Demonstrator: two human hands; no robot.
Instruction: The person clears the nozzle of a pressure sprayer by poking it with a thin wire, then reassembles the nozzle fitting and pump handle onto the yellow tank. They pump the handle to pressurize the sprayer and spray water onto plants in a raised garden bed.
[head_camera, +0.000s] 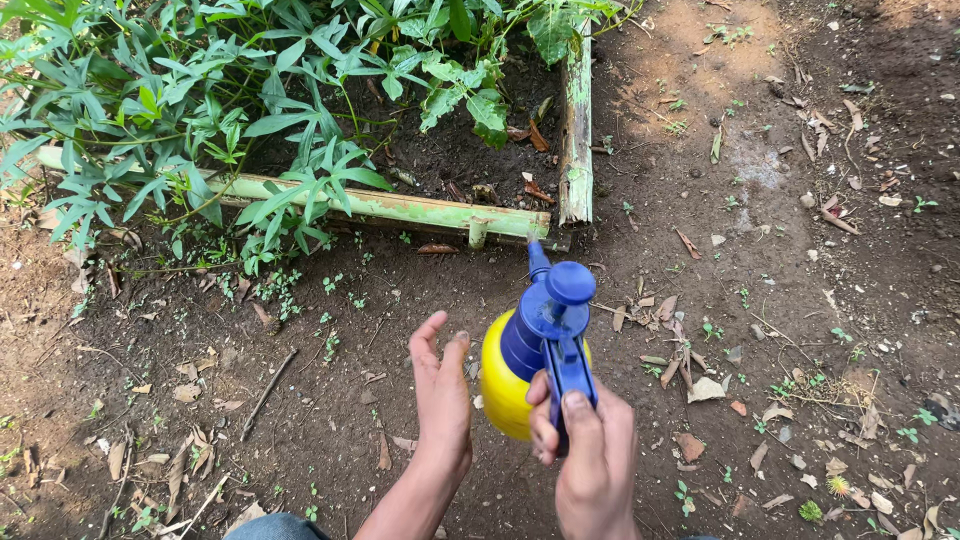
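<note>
right hand (590, 455) clamps the blue handle of a yellow pressure sprayer (535, 350), held above bare soil (330, 400) near the bamboo border's (400, 208) corner; left hand (440, 395) open beside it. one-handed grip risks tilt or drop.

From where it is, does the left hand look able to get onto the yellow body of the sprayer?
Probably yes. The left hand is open, empty and right beside the sprayer's yellow body, with nothing between them; the right hand grips only the blue handle.
</note>
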